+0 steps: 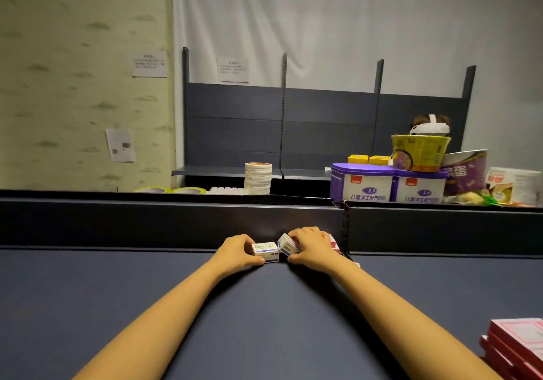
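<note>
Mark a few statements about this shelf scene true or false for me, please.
1. The left hand grips a small white box. True.
2. The right hand holds nothing. False: it holds a tilted white box.
3. The red boxes are stacked at the lower right. True.
4. The yellow bowl stands on the floor. False: it sits on the purple-lidded tubs.

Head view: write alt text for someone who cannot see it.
At the back of a dark shelf, the left hand grips a flat white box and the right hand grips a tilted white box beside it. Red boxes are stacked lower right.
</note>
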`<move>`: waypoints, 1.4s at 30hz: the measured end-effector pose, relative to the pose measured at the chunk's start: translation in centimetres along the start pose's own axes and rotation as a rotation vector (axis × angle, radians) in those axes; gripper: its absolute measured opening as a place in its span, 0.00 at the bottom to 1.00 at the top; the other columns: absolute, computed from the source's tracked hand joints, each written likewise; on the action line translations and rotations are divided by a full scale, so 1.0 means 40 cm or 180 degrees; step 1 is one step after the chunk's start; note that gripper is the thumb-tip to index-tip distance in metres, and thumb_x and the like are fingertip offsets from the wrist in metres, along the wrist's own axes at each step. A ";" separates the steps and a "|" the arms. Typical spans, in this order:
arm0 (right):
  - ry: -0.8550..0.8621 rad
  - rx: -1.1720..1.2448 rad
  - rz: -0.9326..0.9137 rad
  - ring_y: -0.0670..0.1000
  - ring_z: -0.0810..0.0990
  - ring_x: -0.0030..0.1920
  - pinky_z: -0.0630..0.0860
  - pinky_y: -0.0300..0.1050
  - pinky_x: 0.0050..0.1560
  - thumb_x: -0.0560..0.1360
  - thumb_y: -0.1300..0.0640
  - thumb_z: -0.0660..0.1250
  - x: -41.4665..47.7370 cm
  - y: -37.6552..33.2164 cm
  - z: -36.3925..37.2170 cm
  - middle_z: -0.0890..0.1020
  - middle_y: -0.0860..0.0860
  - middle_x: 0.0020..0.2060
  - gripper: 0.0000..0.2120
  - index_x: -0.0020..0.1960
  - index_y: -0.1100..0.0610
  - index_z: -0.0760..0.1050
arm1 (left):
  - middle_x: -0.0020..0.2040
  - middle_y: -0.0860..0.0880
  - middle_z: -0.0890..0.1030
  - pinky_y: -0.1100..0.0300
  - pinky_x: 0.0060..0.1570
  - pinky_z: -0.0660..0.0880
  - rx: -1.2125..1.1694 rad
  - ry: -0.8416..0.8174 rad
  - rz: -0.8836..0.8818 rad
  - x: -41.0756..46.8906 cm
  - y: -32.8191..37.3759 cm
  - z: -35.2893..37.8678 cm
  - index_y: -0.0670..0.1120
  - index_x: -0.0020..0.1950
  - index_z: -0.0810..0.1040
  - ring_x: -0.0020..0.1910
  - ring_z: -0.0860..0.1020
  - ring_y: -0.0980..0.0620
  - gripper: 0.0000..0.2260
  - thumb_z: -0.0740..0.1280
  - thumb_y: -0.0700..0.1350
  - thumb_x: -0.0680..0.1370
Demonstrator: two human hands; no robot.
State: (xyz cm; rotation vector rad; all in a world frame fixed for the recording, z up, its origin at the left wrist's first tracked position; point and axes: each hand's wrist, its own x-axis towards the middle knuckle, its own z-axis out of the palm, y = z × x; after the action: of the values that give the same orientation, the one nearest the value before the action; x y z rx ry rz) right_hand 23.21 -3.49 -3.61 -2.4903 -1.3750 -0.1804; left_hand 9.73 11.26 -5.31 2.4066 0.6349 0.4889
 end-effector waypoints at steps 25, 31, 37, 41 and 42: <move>-0.0085 0.1180 0.0074 0.49 0.77 0.51 0.75 0.37 0.46 0.69 0.52 0.72 -0.337 -0.006 -0.354 0.78 0.50 0.50 0.22 0.61 0.54 0.73 | 0.50 0.51 0.82 0.68 0.44 0.72 -0.0686 0.0102 0.0441 -0.258 0.192 -0.097 0.48 0.56 0.79 0.49 0.79 0.55 0.18 0.75 0.51 0.68; -0.0195 0.1322 0.0360 0.47 0.78 0.49 0.75 0.38 0.49 0.69 0.52 0.71 -0.488 0.126 -0.448 0.80 0.48 0.48 0.18 0.58 0.53 0.75 | 0.51 0.51 0.82 0.67 0.46 0.74 -0.0771 -0.0166 0.0465 -0.300 0.322 -0.009 0.48 0.56 0.78 0.50 0.79 0.55 0.18 0.74 0.50 0.69; -0.0245 0.1317 0.0332 0.49 0.78 0.54 0.75 0.42 0.55 0.70 0.54 0.72 -0.583 0.322 -0.486 0.80 0.50 0.53 0.21 0.61 0.53 0.74 | 0.45 0.57 0.81 0.71 0.35 0.73 -0.0840 -0.0304 0.0555 -0.301 0.522 0.099 0.50 0.55 0.77 0.41 0.81 0.60 0.17 0.73 0.48 0.68; -0.0255 0.1323 0.0205 0.46 0.78 0.50 0.76 0.34 0.47 0.70 0.55 0.71 -0.641 0.480 -0.536 0.79 0.48 0.52 0.20 0.61 0.51 0.73 | 0.48 0.53 0.83 0.59 0.49 0.78 -0.0812 -0.0243 0.0522 -0.299 0.670 0.204 0.52 0.52 0.78 0.49 0.81 0.54 0.14 0.74 0.49 0.68; -0.0255 0.1313 0.0153 0.45 0.78 0.50 0.77 0.33 0.45 0.70 0.55 0.71 -0.656 0.525 -0.550 0.79 0.48 0.52 0.19 0.60 0.50 0.73 | 0.48 0.52 0.83 0.56 0.53 0.77 -0.0795 -0.0205 0.0506 -0.301 0.706 0.231 0.52 0.52 0.79 0.50 0.81 0.53 0.14 0.74 0.49 0.68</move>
State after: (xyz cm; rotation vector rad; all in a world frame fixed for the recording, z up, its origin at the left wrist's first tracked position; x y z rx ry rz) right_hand 27.48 -42.05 6.80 -2.2000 -1.2327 0.1969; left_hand 13.41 -19.43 3.11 2.2337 0.3339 0.5215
